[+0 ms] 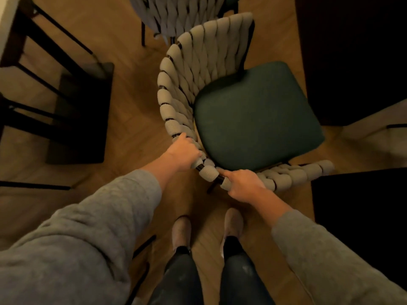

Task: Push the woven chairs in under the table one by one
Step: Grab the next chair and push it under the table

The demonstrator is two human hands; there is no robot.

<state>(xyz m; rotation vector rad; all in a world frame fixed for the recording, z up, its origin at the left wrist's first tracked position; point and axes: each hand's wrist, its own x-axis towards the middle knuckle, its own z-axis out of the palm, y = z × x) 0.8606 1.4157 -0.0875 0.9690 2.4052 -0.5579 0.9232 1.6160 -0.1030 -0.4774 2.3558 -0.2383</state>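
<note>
Well off to the left of the green seat (pixel 253 115) stands a dark-framed chair (pixel 72 102), apart from the work. The left hand (pixel 185 154) sits just off the seat's lower-left corner, fingers curled round the rim of the woven chair (pixel 180 89) where its rounded back bends; how the thumb lies cannot be told. The right hand (pixel 244 183) grips the same rim just below the seat's near edge, fingers wrapped over the cord. Both hands touch the back, close together and about equally near, with the left a little further along the curve. From that grip the seat lies up and to the right, so the chair's back-to-front axis runs from the hands towards the upper right, its open front pointing at the dark mass (pixel 352 51) beyond the seat's right edge, which I take for the table. The push would go along that line. A second woven chair (pixel 176 16) stands beyond the seat's far-left corner.
</note>
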